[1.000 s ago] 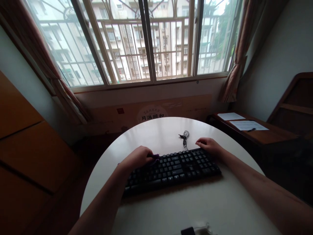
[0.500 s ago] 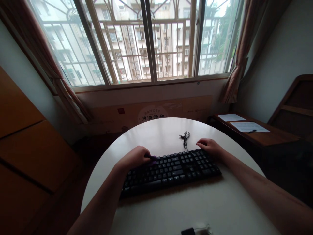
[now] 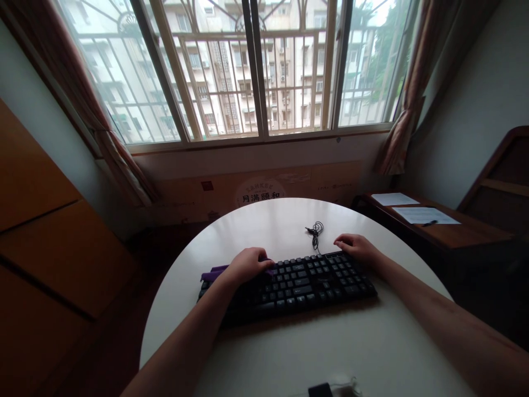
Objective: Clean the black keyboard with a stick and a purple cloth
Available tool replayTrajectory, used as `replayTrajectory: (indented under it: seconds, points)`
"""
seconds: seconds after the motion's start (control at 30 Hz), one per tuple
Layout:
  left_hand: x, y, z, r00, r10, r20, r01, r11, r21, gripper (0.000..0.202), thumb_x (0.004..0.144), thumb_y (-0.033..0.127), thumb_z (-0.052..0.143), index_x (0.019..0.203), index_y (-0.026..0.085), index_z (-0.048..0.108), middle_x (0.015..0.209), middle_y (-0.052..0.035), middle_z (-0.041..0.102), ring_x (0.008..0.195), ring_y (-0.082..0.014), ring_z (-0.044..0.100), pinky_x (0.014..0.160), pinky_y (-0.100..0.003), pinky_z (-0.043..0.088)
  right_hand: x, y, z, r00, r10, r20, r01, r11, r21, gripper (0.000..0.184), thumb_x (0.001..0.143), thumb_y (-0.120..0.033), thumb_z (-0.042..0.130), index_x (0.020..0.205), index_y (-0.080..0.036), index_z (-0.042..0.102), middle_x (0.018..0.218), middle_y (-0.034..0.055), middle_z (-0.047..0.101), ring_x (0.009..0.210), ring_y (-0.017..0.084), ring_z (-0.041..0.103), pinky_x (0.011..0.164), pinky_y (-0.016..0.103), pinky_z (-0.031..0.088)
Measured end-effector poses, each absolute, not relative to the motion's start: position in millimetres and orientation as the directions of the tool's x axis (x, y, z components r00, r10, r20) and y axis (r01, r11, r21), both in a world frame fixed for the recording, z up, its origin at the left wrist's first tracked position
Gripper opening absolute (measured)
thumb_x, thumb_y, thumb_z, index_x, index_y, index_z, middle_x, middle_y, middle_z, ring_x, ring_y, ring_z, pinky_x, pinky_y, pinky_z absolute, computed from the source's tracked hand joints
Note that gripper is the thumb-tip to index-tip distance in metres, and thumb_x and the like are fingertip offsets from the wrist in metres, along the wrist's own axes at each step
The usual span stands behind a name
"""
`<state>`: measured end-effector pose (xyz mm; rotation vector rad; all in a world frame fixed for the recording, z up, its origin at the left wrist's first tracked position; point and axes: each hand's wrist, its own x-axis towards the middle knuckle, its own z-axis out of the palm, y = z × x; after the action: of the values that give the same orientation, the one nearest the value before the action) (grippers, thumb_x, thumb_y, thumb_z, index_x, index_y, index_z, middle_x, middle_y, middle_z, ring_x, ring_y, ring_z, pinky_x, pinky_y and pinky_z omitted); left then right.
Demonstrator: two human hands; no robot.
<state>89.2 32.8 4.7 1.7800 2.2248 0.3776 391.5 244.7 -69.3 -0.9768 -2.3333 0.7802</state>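
Note:
A black keyboard lies across a round white table. My left hand rests on the keyboard's upper left part, fingers curled down on a purple cloth that sticks out to its left. My right hand lies on the keyboard's far right corner, fingers bent over its edge. The keyboard's black cable is coiled on the table just behind it.
A small dark object with something pale beside it sits at the table's near edge. A wooden desk with papers and a pen stands at the right. Wooden furniture stands at the left, a barred window behind.
My left hand has slid right along the keyboard's upper rows, and the purple cloth now shows to its left. The right hand has stayed on the far right corner.

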Motion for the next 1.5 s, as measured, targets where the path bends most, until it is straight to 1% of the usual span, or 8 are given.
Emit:
replayTrajectory:
  seconds: [0.2,0.4,0.53,0.63,0.97,1.17,1.37,1.5]
  points:
    - [82,30,12,-0.169,0.975,-0.144,0.843,0.219,0.491,0.031,0.072,0.046,0.062,0.083,0.019,0.071,0.09,-0.0066,0.073,0.086,-0.0237,0.064,0.073,-0.03,0.046,391,247,-71,-0.626,0.748,0.222,0.477,0.592,-0.65,0.033,0.083,-0.045,0.053,0.092,-0.019,0.071,0.091,0.0047,0.07,0.082,0.019,0.063,0.076,0.028,0.047]
    - [69,28,13,-0.116,0.968,-0.222,0.773,0.229,0.592,0.032,0.068,0.04,0.062,0.089,0.017,0.073,0.088,-0.0038,0.074,0.082,-0.0217,0.065,0.073,-0.028,0.047,392,244,-68,-0.637,0.737,0.226,0.463,0.601,-0.651,0.037,0.084,-0.049,0.05,0.092,-0.018,0.07,0.089,0.0047,0.069,0.082,0.019,0.062,0.076,0.027,0.046]
    - [58,26,12,-0.034,0.961,-0.274,0.733,0.21,0.647,0.036,0.067,0.032,0.06,0.096,0.017,0.073,0.092,-0.0023,0.074,0.084,-0.0207,0.065,0.074,-0.027,0.047,394,241,-62,-0.705,0.684,0.186,0.424,0.617,-0.663,0.047,0.087,-0.055,0.044,0.094,-0.016,0.07,0.084,0.0048,0.068,0.077,0.018,0.061,0.072,0.027,0.045]
    - [53,26,11,0.002,0.956,-0.292,0.714,0.204,0.67,0.039,0.065,0.031,0.06,0.1,0.019,0.072,0.097,-0.0018,0.074,0.088,-0.0209,0.065,0.076,-0.026,0.047,394,239,-61,-0.733,0.655,0.183,0.403,0.635,-0.659,0.047,0.086,-0.056,0.046,0.095,-0.017,0.071,0.088,0.0053,0.069,0.08,0.019,0.061,0.074,0.027,0.045]
    - [62,32,4,-0.11,0.96,-0.258,0.765,0.248,0.595,0.035,0.065,0.046,0.063,0.085,0.017,0.066,0.084,-0.0038,0.07,0.079,-0.0219,0.062,0.066,-0.028,0.044,390,238,-63,-0.716,0.681,0.157,0.473,0.638,-0.608,0.049,0.087,-0.056,0.041,0.089,-0.018,0.072,0.08,0.0039,0.069,0.074,0.017,0.06,0.066,0.024,0.042]
    - [70,37,-1,-0.183,0.963,-0.196,0.815,0.26,0.518,0.043,0.067,0.06,0.062,0.076,0.018,0.064,0.079,-0.0043,0.068,0.078,-0.0229,0.062,0.063,-0.028,0.042,389,237,-63,-0.7,0.699,0.148,0.472,0.608,-0.638,0.046,0.087,-0.053,0.043,0.087,-0.018,0.072,0.081,0.0033,0.069,0.074,0.016,0.061,0.065,0.024,0.042]
    - [82,42,-2,-0.204,0.965,-0.167,0.868,0.257,0.425,0.046,0.07,0.064,0.058,0.076,0.019,0.064,0.081,-0.0063,0.069,0.078,-0.0249,0.061,0.063,-0.03,0.042,394,241,-58,-0.74,0.662,0.118,0.473,0.637,-0.609,0.041,0.086,-0.05,0.047,0.085,-0.017,0.072,0.082,0.0039,0.07,0.075,0.017,0.061,0.07,0.025,0.043]
    - [92,47,-2,-0.185,0.974,-0.131,0.893,0.222,0.392,0.043,0.074,0.061,0.056,0.079,0.019,0.064,0.084,-0.0069,0.069,0.079,-0.0251,0.061,0.064,-0.03,0.042,398,241,-53,-0.73,0.671,0.128,0.497,0.65,-0.575,0.037,0.086,-0.046,0.047,0.084,-0.017,0.072,0.082,0.0038,0.07,0.074,0.017,0.061,0.069,0.024,0.042]
